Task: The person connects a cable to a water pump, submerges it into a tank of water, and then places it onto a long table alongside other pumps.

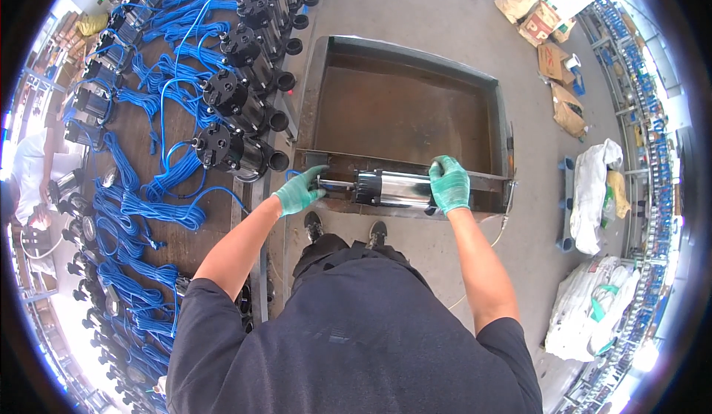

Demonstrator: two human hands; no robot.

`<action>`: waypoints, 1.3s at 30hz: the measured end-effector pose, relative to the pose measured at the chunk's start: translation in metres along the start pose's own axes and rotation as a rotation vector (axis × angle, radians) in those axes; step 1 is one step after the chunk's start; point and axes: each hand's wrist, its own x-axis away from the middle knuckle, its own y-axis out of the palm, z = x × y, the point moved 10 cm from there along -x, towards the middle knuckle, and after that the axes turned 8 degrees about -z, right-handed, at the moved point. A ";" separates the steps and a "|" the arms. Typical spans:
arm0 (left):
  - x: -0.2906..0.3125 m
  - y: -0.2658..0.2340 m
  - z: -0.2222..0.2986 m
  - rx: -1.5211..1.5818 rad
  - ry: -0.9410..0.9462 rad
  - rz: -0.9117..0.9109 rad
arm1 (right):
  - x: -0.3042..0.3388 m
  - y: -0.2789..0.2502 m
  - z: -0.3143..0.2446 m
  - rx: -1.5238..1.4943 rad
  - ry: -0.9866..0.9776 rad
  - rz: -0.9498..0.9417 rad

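Note:
A submersible pump (404, 189) with a shiny steel body and black ends lies on its side across the near edge of a metal water tank (408, 50). Over the pump's right end lies my right hand (449, 184), in a green glove, with its fingers wrapped round the body. My left hand (298, 192), gloved the same way, is at the other end. Its thumb and fingers close round the tip of a thin metal fitting (335, 184) that sticks out from the pump. A blue cable shows just behind the left hand.
Left of the tank, a long bench (194, 237) carries rows of black-topped pumps (231, 153) and coiled blue cables (159, 210). White sacks (593, 306) and open cardboard boxes (556, 65) lie on the floor at right. Another person (31, 169) is at the far left.

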 end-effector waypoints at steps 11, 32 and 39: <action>-0.002 -0.003 -0.014 -0.238 0.029 0.088 | 0.001 0.000 -0.001 -0.018 -0.002 -0.002; 0.001 0.008 -0.019 -0.211 -0.080 -0.094 | 0.001 -0.003 -0.002 -0.019 -0.019 0.022; -0.005 0.005 -0.027 -0.192 -0.146 0.114 | 0.005 -0.006 0.003 -0.091 0.046 0.017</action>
